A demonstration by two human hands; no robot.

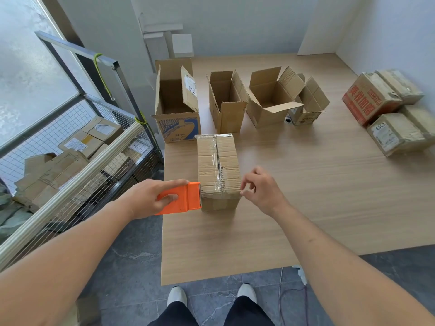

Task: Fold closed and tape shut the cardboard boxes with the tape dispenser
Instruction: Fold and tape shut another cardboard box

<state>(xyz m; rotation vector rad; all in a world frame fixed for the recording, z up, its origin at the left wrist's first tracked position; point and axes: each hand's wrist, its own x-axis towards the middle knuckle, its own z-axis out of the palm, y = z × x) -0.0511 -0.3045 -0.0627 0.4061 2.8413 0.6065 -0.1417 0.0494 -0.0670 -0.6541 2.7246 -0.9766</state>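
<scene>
A closed cardboard box [217, 165] lies on the wooden table [306, 196], with clear tape along its top seam. My left hand [150, 198] grips the orange tape dispenser [182, 198], whose front edge is against the box's near left corner. A strip of tape runs across the box's near end. My right hand [261, 188] pinches the end of that strip at the box's near right corner. Several open boxes stand behind: a tall one with a blue print [175, 107], a narrow one [227, 102] and a wide one [270, 100].
A smaller open box [308, 107] sits behind the wide one. Several taped boxes [388, 109] are stacked at the table's right edge. A wire cage cart [77, 149] full of cartons stands left of the table. A cable [282, 297] lies on the floor by my feet.
</scene>
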